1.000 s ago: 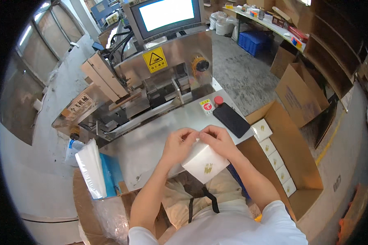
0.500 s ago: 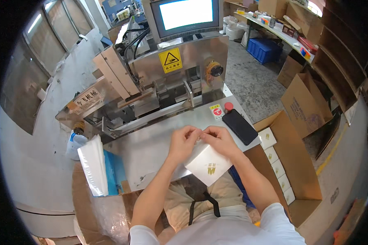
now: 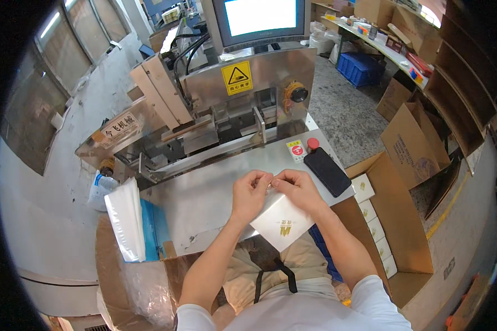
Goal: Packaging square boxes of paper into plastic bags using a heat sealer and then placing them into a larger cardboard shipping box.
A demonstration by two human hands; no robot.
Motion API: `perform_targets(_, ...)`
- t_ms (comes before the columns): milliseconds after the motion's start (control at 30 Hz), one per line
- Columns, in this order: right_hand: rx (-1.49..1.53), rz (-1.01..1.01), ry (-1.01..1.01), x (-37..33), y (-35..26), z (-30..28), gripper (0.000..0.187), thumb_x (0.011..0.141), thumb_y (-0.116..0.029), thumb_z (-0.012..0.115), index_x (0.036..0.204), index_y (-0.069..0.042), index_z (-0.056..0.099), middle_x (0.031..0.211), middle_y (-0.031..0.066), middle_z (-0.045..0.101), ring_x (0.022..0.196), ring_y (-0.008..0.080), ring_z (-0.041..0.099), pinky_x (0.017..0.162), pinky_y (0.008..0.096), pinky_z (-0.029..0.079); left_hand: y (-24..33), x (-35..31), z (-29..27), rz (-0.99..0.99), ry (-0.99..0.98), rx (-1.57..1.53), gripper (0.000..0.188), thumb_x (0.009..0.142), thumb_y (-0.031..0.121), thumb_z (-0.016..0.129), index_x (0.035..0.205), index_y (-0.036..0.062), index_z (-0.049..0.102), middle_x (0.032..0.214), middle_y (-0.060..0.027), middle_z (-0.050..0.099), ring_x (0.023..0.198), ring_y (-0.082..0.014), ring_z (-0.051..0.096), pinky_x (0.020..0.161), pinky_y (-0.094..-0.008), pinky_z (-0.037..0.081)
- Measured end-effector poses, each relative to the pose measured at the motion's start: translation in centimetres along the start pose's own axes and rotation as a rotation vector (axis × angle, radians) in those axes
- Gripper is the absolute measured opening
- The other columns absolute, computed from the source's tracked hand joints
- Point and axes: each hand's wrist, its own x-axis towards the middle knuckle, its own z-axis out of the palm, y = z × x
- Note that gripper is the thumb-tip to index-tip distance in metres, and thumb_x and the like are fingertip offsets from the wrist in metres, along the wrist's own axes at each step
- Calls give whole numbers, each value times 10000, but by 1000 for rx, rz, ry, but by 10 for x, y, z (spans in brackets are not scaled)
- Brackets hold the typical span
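A white, square packet with a gold print [image 3: 280, 225] hangs at a slant in front of my lap, over the near edge of the metal table. Its upper corner is pinched between my left hand [image 3: 249, 193] and my right hand [image 3: 297, 190], both closed with thumbs and fingertips meeting there. The exact spot under the fingertips is hidden. A black phone [image 3: 327, 172] lies on the table right of my right hand, near a red push button [image 3: 313, 143].
A metal machine [image 3: 204, 118] with a lit screen [image 3: 262, 16] stands beyond the table. On the right, an open cardboard box [image 3: 400, 231] holds several similar white packets [image 3: 373, 228]. White plastic sheets [image 3: 124, 220] lean beside a blue box [image 3: 153, 229] on the left.
The view has shifted slightly, so the machine and phone sit a little differently in the picture. Both hands keep their pinch on the packet with barely any movement.
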Motion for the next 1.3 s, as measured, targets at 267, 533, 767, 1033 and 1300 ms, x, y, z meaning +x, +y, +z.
perform_targets(267, 13, 0, 3, -3, -3, 1, 167, 935, -162, 670, 911, -2, 713, 793, -1, 677, 739, 56, 566, 657, 244, 457, -1, -1, 0, -8, 17, -12, 188, 958, 172, 677, 964, -13, 706, 768, -5, 674, 666, -50, 569, 603, -224, 470)
perform_targets(533, 40, 42, -50, -6, 2, -2, 171, 958, -177, 650, 970, -14, 702, 854, -7, 680, 767, 48, 591, 678, 223, 470, 4, 0, -20, -142, -188, -45, 218, 958, 181, 677, 1069, -7, 684, 879, -20, 688, 791, -62, 597, 689, -236, 484)
perform_targets(767, 226, -20, 163, -4, 5, -9, 153, 963, -143, 631, 970, -1, 688, 875, 12, 684, 786, 65, 603, 700, 231, 486, -3, -23, -51, -156, -290, 46, 425, 959, 186, 661, 1327, 6, 548, 1177, -77, 665, 1062, -153, 628, 907, -288, 500)
perform_targets(1033, 422, -76, 305, -6, 8, 8, 135, 979, -134, 627, 1004, -8, 670, 906, 20, 678, 805, 75, 608, 743, 235, 494, -7, -44, -31, 60, -34, -355, 610, 887, 198, 771, 1382, 13, 466, 1241, -86, 603, 1132, -184, 588, 992, -339, 469)
perform_targets(1300, 163, -52, -107, -18, -43, -33, 331, 925, -79, 685, 1234, 12, 610, 992, 73, 706, 922, 103, 642, 839, 257, 502, 17, -52, -42, 22, -206, -93, 530, 850, 210, 801, 1276, 30, 543, 1199, -80, 598, 1113, -177, 564, 983, -330, 450)
